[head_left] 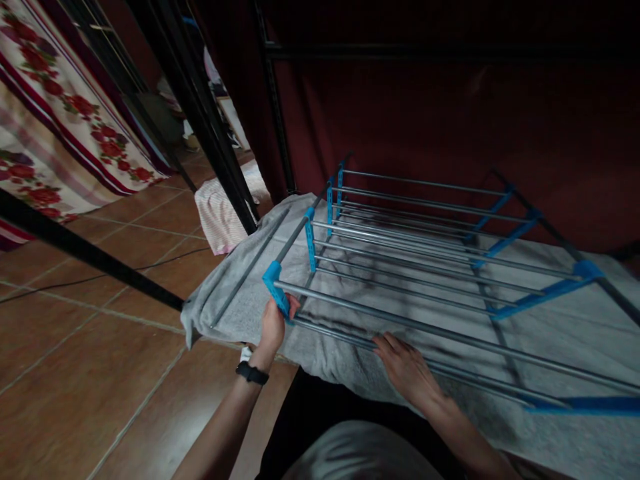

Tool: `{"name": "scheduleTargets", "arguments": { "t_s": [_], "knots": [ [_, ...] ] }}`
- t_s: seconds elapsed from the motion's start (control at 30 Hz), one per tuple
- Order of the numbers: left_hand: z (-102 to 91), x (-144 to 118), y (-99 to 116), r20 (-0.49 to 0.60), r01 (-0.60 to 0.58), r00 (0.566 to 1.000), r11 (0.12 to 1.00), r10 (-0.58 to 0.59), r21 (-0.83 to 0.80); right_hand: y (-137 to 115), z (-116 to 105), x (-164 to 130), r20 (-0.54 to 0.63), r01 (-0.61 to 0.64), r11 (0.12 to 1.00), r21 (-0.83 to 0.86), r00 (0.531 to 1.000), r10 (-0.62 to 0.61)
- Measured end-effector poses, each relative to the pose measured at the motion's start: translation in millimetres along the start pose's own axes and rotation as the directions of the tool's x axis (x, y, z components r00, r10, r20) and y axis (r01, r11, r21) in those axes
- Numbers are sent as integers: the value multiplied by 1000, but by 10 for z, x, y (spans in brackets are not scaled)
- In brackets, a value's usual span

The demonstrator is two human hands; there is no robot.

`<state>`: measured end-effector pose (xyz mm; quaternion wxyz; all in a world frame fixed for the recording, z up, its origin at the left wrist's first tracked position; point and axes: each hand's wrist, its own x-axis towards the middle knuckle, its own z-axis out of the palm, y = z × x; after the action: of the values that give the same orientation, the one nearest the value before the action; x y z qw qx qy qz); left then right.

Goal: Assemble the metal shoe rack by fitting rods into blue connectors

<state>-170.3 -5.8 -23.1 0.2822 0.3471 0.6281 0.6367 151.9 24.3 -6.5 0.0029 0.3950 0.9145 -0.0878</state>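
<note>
A rack of grey metal tubes [410, 319] joined by blue plastic brackets lies across a grey cloth [350, 373] in front of me. My left hand [276, 323] is closed around the blue corner bracket [277, 287] at the rack's near left end. Farther right, my right hand [405, 367] has its fingers curled over the lower near tubes [335, 331]. More blue brackets, such as one upright bracket [310, 239], run along the left side. On the right side, a slanting blue bracket [540, 299] supports the tube ends. A loose-looking grey tube [250, 270] rests on the cloth left of the rack.
Black metal posts [200, 113] stand at the left, and a dark bar [90, 250] crosses low there. Behind the rack hangs a dark red panel [425, 120]. A floral curtain [75, 120] and a light cloth [223, 210] are left, above a tiled floor [125, 360] with a cable.
</note>
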Motion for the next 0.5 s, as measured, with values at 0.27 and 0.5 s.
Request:
{"name": "scheduleTargets", "arguments": {
  "t_s": [0.27, 0.5],
  "knots": [
    [82, 16, -119, -102, 4, 995, 1000, -5, -10, 19, -48, 16, -21, 33, 999, 25, 999, -33],
    [88, 64, -229, -50, 3, 999, 1000, -2, 19, -111, -207, 238, 112, 22, 993, 113, 993, -34]
  ]
}}
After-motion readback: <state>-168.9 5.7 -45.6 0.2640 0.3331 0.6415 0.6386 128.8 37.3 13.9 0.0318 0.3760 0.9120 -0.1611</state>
